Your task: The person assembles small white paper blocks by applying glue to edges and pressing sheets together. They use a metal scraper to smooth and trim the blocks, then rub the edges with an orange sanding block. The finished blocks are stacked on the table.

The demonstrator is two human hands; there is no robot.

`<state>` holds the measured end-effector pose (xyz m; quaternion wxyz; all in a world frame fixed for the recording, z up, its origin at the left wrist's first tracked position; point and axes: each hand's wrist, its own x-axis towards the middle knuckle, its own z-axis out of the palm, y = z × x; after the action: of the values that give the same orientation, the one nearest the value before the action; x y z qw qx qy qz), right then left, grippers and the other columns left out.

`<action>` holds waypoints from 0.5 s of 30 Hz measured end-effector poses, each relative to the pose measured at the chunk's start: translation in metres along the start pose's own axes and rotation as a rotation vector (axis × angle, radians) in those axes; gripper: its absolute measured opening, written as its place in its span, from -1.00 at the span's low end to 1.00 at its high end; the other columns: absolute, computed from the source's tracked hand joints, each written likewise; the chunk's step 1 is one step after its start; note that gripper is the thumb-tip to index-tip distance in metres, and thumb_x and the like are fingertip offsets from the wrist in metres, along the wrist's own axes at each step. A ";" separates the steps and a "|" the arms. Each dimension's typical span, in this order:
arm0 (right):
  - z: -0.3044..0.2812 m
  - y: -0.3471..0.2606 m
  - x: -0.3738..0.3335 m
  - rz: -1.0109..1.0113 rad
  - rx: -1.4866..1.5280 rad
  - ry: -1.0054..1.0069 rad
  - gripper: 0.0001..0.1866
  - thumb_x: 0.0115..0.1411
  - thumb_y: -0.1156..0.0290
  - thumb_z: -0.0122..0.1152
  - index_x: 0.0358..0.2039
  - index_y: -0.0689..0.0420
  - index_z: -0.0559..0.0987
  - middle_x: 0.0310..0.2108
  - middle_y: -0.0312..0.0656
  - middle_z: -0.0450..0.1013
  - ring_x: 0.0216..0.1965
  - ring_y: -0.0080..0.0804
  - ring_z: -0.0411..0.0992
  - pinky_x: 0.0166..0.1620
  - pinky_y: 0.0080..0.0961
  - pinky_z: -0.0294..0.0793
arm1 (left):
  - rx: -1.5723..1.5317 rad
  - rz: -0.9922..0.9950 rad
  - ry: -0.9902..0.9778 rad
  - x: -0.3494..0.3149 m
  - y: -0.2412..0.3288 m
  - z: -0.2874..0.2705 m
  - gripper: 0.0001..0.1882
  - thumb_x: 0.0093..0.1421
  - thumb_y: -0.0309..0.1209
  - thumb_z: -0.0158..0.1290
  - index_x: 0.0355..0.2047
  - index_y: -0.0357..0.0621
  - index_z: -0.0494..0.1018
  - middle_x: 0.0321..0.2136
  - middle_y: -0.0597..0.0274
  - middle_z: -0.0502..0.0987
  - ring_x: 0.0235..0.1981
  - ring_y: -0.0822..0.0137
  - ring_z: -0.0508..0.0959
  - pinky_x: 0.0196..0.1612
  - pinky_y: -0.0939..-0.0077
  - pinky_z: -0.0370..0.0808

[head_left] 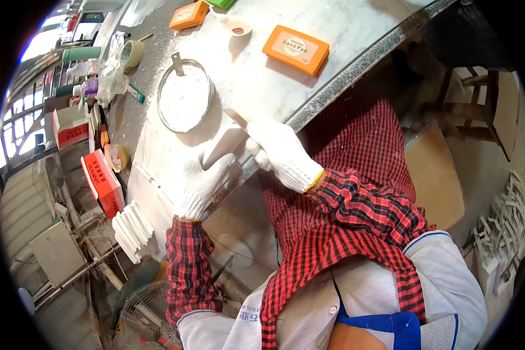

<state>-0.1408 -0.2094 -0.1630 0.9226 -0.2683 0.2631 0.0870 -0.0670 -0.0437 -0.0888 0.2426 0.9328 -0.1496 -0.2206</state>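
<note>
My left hand (201,181), in a white knit glove, grips a flat white piece (224,142) at the table's near edge. Its fingers partly cover the piece, and I cannot tell what it is made of. My right hand (284,156), also gloved, is closed around a small scraper, its handle hidden in the palm. The scraper's blade (235,118) points left, at the upper edge of the white piece. Just beyond both hands stands a round tin of white paste (184,99), with a metal strip (177,64) sticking up at its rim.
Orange boxes (296,49) and a small white bottle (234,24) stand on the pale marble-look tabletop (248,70). Along the left lie tape rolls (132,53), a red box (103,182) and several white strips (133,230). A wooden stool (472,111) stands at right.
</note>
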 end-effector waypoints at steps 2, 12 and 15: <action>0.002 -0.004 -0.001 -0.001 -0.027 0.021 -0.56 0.44 0.34 0.01 0.25 0.25 0.46 -0.52 -0.43 0.38 -0.67 -0.77 0.18 -0.62 -0.76 0.17 | 0.016 0.040 -0.032 0.004 -0.004 -0.001 -0.66 0.15 -0.30 0.28 -0.11 -0.22 0.65 -0.34 0.00 0.68 -0.32 0.06 0.68 -0.17 0.33 0.56; -0.002 -0.015 -0.004 -0.017 -0.115 -0.022 -0.60 0.45 0.36 -0.01 0.22 0.22 0.50 -0.52 -0.43 0.39 -0.63 -0.77 0.21 -0.58 -0.75 0.22 | 0.379 0.157 -0.092 -0.005 0.012 -0.016 -0.67 0.17 -0.23 0.26 -0.15 -0.17 0.62 -0.34 -0.01 0.61 -0.29 0.01 0.62 -0.20 0.26 0.52; -0.003 -0.014 -0.005 -0.024 -0.115 -0.028 -0.61 0.46 0.40 -0.05 0.21 0.21 0.52 -0.52 -0.43 0.39 -0.58 -0.74 0.27 -0.52 -0.72 0.30 | 0.235 0.165 -0.069 0.004 0.027 -0.003 -0.68 0.17 -0.30 0.23 -0.09 -0.14 0.63 -0.27 0.01 0.65 -0.23 0.04 0.64 -0.15 0.30 0.54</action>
<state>-0.1424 -0.2232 -0.1559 0.9102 -0.3228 0.2416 0.0945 -0.0673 -0.0667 -0.0736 0.1439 0.9312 -0.2585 -0.2128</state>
